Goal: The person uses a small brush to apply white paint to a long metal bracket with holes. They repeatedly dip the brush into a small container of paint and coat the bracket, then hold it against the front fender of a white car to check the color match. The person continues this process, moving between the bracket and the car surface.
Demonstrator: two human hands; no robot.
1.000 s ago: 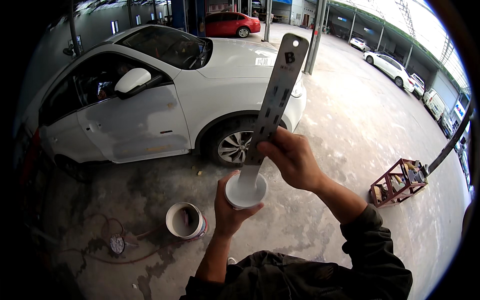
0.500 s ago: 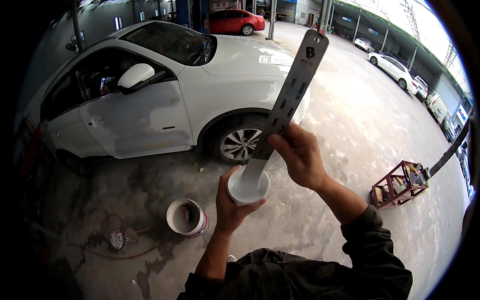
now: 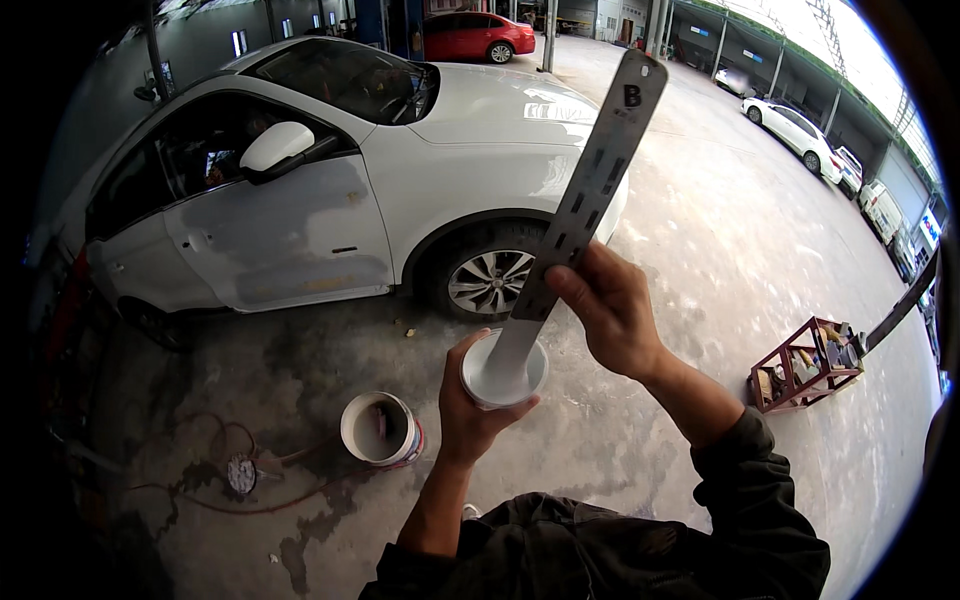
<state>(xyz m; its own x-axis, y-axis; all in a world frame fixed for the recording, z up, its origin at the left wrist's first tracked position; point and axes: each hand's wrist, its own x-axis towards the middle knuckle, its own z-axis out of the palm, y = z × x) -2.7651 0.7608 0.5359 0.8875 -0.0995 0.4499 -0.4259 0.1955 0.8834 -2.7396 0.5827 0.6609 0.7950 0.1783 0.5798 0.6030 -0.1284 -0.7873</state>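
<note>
My left hand [image 3: 470, 425] is wrapped round a small white cup [image 3: 473, 368] and holds it upright in front of me. Pale grey, paint-like liquid lies in the cup. Between the thumb and fingers of my right hand [image 3: 615, 315] is a long, flat metal mixing stick [image 3: 590, 185] with slots along it and a hole near its top. It leans up to the right, its lower end coated in the pale liquid and standing in the cup. Beyond my hands, a white car [image 3: 485, 150] has dull grey patches on its front door [image 3: 290, 235].
A white bucket [image 3: 350, 430] stands on the concrete floor left of my left hand, with a thin hose [image 3: 230, 512] beside it. To the right is a dark red metal rack [image 3: 808, 388] loaded with small items. Farther off are a red car [image 3: 470, 38] and parked white vehicles [image 3: 795, 130].
My view has shifted slightly, so the surroundings sit a little to the right. Both hands keep their holds, and the mixing stick remains in the cup with almost the same lean.
</note>
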